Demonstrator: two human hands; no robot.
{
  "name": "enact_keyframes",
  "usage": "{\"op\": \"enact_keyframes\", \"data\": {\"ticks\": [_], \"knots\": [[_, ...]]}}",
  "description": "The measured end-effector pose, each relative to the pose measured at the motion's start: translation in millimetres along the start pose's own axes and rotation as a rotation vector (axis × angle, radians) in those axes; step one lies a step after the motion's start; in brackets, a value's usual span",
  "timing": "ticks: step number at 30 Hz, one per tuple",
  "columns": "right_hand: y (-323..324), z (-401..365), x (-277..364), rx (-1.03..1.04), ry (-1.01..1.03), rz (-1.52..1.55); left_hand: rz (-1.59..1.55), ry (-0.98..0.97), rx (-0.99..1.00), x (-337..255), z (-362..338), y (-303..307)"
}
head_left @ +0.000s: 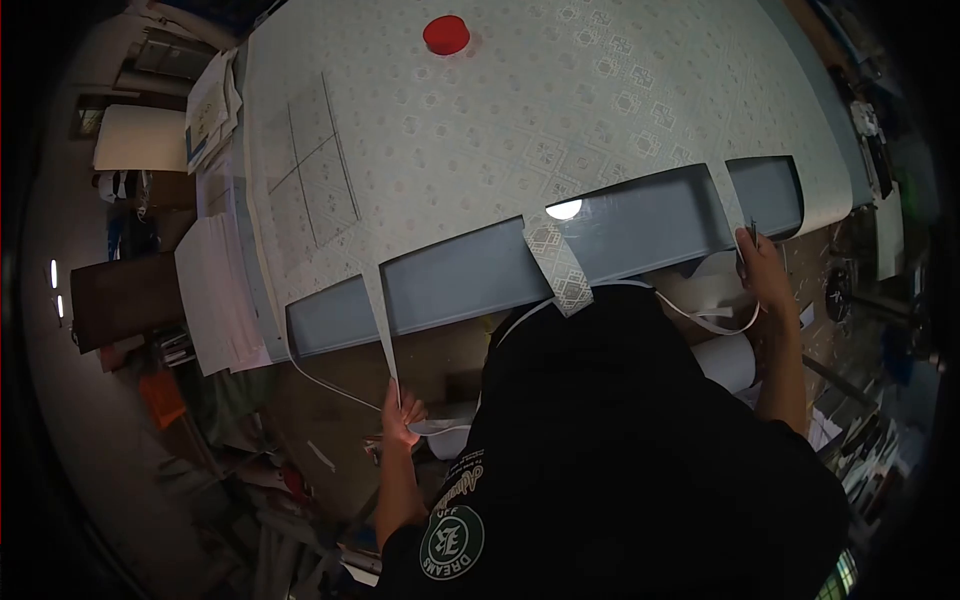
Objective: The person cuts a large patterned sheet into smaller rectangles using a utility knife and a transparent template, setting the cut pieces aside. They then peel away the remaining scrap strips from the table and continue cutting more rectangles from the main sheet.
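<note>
A pale patterned sheet covers the table, with large rectangular openings cut along its near edge and strips left between them. My left hand is closed on the lower end of a narrow strip, pulled taut below the table edge. My right hand is closed at the lower end of another strip; a small dark pointed thing sticks up beside its fingers. A middle strip hangs over the edge against my black shirt. Thin cut bands loop below the edge near both hands.
A red round lid sits on the sheet. The grey tabletop shows through the openings. Dark grid lines mark the sheet's left side. Stacked papers stand at the left, and white rolls lie below the table.
</note>
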State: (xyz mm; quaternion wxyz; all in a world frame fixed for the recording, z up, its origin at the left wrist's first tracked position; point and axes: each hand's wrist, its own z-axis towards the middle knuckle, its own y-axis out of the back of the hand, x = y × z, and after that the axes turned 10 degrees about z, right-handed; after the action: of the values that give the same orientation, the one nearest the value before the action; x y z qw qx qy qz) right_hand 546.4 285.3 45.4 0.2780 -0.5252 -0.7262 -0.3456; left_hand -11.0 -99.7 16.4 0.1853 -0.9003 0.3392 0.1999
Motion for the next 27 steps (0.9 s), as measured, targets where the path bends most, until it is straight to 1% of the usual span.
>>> {"op": "enact_keyframes", "data": {"ticks": [1,2,3,4,5,6,7,8,9,10,12,14,16,18,19,20,21,22,24,25,26,27], "knots": [[2.4,-3.3,4.2,0.053,-0.108,0.096,-0.006,0.033,-0.006,2.1,-2.8,7.1],[1.3,-4.4,12.1,0.046,-0.128,0.079,-0.026,0.068,0.030,4.2,0.9,14.4],[1.0,-4.5,20.5,0.009,-0.199,0.048,-0.050,0.096,0.067,7.8,6.5,19.7],[-1.0,-7.1,26.1,-0.027,-0.282,0.020,-0.056,0.121,0.060,6.9,7.1,27.6],[4.3,-6.9,25.0,-0.029,-0.296,0.007,-0.105,0.145,0.176,6.1,7.8,33.8],[15.1,3.3,19.0,0.061,-0.319,0.010,-0.156,0.154,0.304,4.1,18.9,32.3],[17.2,13.8,18.9,0.146,-0.345,0.019,-0.161,0.161,0.312,1.3,32.1,31.6],[17.9,16.2,15.9,0.136,-0.364,0.015,-0.123,0.200,0.240,0.4,31.3,35.7],[17.6,18.7,17.1,0.071,-0.286,-0.052,-0.082,0.233,0.175,-5.2,32.3,30.9],[17.2,21.0,18.1,0.005,-0.202,-0.119,-0.081,0.242,0.186,-7.6,34.6,26.2],[13.4,18.7,15.0,-0.044,-0.205,-0.142,-0.003,0.283,-0.067,-0.8,29.4,19.7],[11.4,18.8,0.8,-0.092,-0.201,-0.160,0.014,0.266,-0.053,12.7,33.1,28.0],[13.0,24.7,-22.6,-0.103,-0.149,-0.177,0.028,0.243,-0.042,20.3,35.7,28.9],[12.4,27.2,-38.5,-0.122,-0.113,-0.177,0.107,0.206,-0.102,20.7,41.0,24.2],[10.4,26.5,-43.2,-0.132,-0.080,-0.178,0.111,0.211,-0.092,19.1,41.4,18.8],[7.2,28.2,-47.3,-0.145,-0.078,-0.180,0.195,0.153,-0.159,17.8,43.5,12.1],[2.2,25.3,-47.2,-0.146,-0.028,-0.174,0.278,0.099,-0.222,16.5,42.4,5.7],[-0.3,22.2,-48.5,-0.160,0.022,-0.172,0.282,0.108,-0.190,17.2,45.6,4.1],[-2.7,19.8,-57.9,-0.153,0.056,-0.262,0.344,0.034,-0.252,24.0,53.5,5.9],[-2.9,19.6,-65.9,-0.185,0.118,-0.370,0.346,0.002,-0.196,33.0,60.8,20.5],[-2.6,17.5,-69.7,-0.209,0.175,-0.477,0.341,0.008,-0.160,38.4,66.2,19.0],[-5.5,12.5,-61.6,-0.235,0.174,-0.489,0.338,-0.028,-0.201,37.8,65.5,17.4]]}}
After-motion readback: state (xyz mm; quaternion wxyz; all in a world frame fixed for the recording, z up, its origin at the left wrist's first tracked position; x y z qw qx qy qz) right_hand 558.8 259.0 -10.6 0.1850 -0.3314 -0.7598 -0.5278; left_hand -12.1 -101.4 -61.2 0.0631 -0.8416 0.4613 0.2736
